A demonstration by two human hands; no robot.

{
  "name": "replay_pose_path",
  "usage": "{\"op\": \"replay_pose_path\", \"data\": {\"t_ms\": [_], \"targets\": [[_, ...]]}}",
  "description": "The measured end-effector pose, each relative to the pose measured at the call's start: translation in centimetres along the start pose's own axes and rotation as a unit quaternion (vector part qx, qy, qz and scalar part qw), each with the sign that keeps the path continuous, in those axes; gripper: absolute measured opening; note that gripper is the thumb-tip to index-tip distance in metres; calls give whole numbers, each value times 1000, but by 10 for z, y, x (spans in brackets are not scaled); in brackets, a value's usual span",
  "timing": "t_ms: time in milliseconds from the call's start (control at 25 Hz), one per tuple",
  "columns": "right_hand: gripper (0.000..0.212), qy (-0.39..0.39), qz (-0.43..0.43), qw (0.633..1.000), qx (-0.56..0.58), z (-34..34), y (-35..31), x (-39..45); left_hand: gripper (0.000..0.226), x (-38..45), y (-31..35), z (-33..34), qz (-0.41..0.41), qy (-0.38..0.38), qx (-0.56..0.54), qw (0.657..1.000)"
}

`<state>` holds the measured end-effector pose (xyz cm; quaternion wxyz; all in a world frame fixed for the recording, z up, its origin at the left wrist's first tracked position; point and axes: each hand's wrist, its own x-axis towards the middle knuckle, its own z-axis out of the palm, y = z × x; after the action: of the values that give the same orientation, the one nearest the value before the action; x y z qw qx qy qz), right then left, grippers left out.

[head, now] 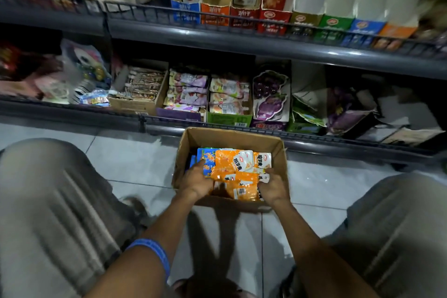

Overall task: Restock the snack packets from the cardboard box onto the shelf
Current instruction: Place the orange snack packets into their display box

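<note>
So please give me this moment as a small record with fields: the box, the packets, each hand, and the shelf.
box: open cardboard box on the tiled floor, in front of the lower shelf
packets: orange packets on top, blue packet at the left side of the pile
left hand: left hand grips the left side of the packet bundle
right hand: right hand grips the right side of the same bundle
shelf: upper shelf holds a row of display cartons; the orange display carton at the right looks empty
</note>
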<state>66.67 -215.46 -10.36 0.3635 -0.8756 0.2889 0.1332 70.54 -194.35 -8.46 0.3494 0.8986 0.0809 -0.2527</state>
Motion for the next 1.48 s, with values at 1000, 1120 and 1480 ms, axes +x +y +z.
{"op": "replay_pose_path", "data": {"t_ms": [1000,1120,1480], "targets": [[47,-222,-112,887,-390,62,51,153,88,171,-14,110,124,-201,225,945],[48,-219,-132,914,-316,59,53,146,97,165,-3,114,138,-258,256,921],[28,55,75,945,313,52,25,128,42,164,5,101,52,-204,102,972]]}}
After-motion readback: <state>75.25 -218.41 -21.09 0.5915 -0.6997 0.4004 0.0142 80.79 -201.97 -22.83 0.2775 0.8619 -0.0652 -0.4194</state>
